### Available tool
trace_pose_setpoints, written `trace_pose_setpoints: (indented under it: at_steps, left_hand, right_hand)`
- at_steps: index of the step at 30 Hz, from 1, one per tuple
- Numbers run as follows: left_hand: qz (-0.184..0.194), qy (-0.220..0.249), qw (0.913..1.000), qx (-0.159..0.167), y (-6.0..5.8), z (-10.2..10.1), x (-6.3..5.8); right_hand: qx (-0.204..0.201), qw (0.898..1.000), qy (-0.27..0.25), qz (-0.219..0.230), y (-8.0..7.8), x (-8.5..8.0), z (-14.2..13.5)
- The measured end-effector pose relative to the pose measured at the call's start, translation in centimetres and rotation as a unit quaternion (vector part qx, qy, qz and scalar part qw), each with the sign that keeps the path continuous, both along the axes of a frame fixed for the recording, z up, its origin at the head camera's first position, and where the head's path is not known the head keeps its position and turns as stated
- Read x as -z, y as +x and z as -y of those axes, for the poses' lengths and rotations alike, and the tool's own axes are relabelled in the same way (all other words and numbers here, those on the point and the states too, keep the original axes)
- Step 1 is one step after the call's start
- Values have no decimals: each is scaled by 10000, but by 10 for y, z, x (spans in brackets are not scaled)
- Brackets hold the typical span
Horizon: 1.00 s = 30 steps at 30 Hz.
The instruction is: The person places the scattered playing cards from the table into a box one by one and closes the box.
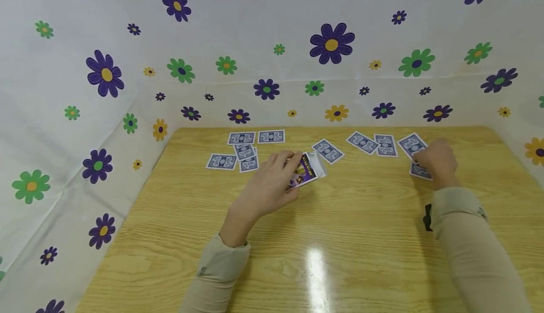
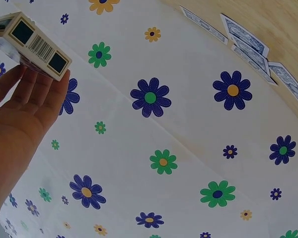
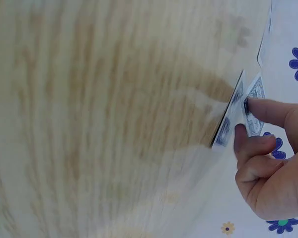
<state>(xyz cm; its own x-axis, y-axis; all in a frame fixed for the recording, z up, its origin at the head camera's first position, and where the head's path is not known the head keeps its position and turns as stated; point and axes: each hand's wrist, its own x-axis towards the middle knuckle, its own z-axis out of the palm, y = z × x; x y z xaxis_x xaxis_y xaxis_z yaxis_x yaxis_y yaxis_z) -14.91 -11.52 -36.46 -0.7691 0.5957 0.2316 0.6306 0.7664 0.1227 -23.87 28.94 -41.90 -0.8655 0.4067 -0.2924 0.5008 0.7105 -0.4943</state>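
Observation:
My left hand (image 1: 265,183) grips a purple playing-card box (image 1: 304,171) above the table's middle, its white end flap standing open to the right. In the left wrist view, the box's barcode end (image 2: 38,45) faces the camera, with fingers under it. At the far right, my right hand (image 1: 439,159) pinches a blue-backed playing card (image 1: 411,144) at its near edge, index finger and thumb curled in. Another card (image 1: 420,172) lies just below that one, partly covered by the hand. The right wrist view shows both cards close to the fingertips.
Left of centre several face-down cards (image 1: 223,161) lie spread, some overlapping. One card (image 1: 329,151) rests beyond the box, and two more (image 1: 361,142) touch farther right. A flower-patterned cloth (image 1: 272,63) rises behind the wooden table (image 1: 361,237) and along its left side.

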Motion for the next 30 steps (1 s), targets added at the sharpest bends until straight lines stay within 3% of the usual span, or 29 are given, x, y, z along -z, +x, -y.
trace_pose_setpoints:
  at_steps: [7, 15, 25, 30]
  left_hand:
    - [-158, 4, 9999, 21, 0, 0, 0]
    - [-133, 40, 9999, 36, 0, 0, 1]
    - [-159, 47, 9999, 36, 0, -1, 4]
    - [-185, 49, 9998, 63, 0, -3, 4]
  right_hand:
    - [444, 9907, -946, -869, 1, -1, -9]
    - [1036, 9572, -2308, -1406, -3, -4, -15]
    - [946, 9547, -2396, -1487, -3, -7, -10]
    - [714, 9539, -2437, -1599, 0, -6, -8]
